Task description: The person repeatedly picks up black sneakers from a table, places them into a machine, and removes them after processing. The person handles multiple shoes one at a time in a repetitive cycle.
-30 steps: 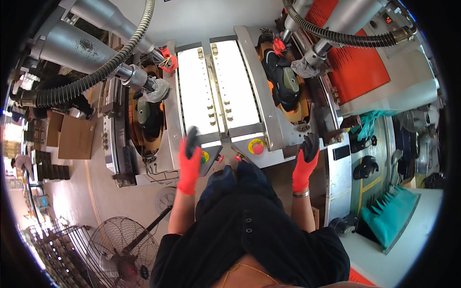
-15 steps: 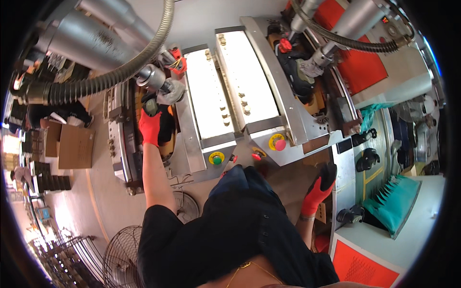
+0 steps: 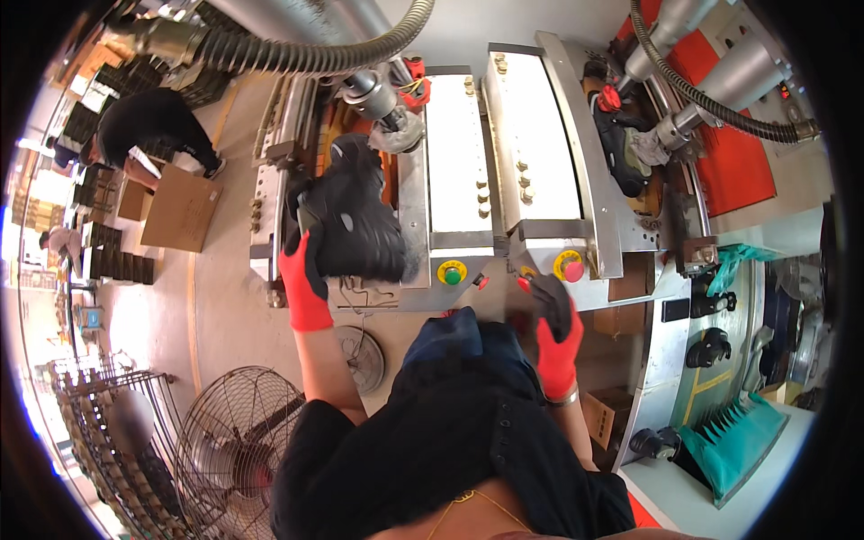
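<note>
My left hand [image 3: 304,274], in a red glove with black fingers and palm, grips a black shoe [image 3: 355,216] with a grey patch. The shoe is slightly smeared by motion and is over the front of the machine's left station. My right hand [image 3: 558,333], gloved alike, is in front of the machine close to a red knob [image 3: 525,282]. Its dark fingers are stretched out, a little blurred, and I make out nothing held in them. Another black shoe [image 3: 619,148] sits in the right station, under a metal rod with a wrapped tip [image 3: 648,144].
Between the stations stand two bright white panels [image 3: 457,148]. Green [image 3: 452,273] and red [image 3: 568,266] push buttons line the front. A ribbed hose [image 3: 306,51] arches overhead. A wire fan [image 3: 238,441] stands at lower left; a person [image 3: 157,126] bends over a cardboard box [image 3: 182,209].
My left hand has drawn the shoe out of the left station toward me. My right hand has moved left and forward to the machine's front. The view has shifted left.
</note>
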Available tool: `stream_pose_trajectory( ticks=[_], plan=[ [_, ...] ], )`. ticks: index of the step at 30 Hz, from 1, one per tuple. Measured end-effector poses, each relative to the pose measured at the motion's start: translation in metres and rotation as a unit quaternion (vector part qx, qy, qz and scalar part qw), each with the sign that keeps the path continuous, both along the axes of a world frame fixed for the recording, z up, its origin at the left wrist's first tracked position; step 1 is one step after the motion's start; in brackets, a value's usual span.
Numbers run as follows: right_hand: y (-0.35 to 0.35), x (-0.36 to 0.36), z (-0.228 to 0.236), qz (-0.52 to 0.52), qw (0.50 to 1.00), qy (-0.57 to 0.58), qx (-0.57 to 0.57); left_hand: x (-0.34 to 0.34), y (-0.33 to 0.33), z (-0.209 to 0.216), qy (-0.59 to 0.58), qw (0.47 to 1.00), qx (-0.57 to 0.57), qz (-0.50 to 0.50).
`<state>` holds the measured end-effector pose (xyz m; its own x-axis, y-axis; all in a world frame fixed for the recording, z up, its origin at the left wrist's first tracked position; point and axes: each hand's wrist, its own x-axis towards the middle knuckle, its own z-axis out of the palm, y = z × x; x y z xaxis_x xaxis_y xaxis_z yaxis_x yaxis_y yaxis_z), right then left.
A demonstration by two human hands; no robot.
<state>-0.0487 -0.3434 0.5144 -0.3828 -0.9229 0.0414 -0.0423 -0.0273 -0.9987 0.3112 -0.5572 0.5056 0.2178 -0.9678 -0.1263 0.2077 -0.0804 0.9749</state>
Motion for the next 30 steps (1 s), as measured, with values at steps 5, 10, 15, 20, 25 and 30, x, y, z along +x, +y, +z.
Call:
stream_pose_trajectory(
  ticks=[5, 10, 15, 20, 25, 30],
  plan=[
    [-0.030, 0.038, 0.022, 0.194, 0.979, -0.059, 0.010, -0.019, 0.103, 0.031, -0.135, 0.984, -0.116, -0.026],
    [-0.020, 0.034, 0.021, 0.247, 0.956, -0.146, -0.068, -0.069, 0.173, 0.068, -0.042, 0.993, -0.085, -0.073],
    [0.050, -0.028, 0.050, 0.107, 0.987, -0.072, -0.091, -0.148, 0.221, 0.067, -0.064, 0.976, -0.123, -0.169],
    [0.161, -0.120, 0.062, -0.071, 0.986, -0.110, -0.099, -0.256, 0.273, 0.050, -0.065, 0.940, -0.137, -0.306],
    [0.273, -0.194, 0.057, -0.251, 0.943, -0.167, -0.144, -0.378, 0.338, 0.036, -0.074, 0.873, -0.175, -0.450],
    [0.361, -0.269, 0.019, -0.405, 0.885, -0.106, -0.204, -0.486, 0.399, 0.048, -0.067, 0.722, -0.226, -0.651]
  ],
)
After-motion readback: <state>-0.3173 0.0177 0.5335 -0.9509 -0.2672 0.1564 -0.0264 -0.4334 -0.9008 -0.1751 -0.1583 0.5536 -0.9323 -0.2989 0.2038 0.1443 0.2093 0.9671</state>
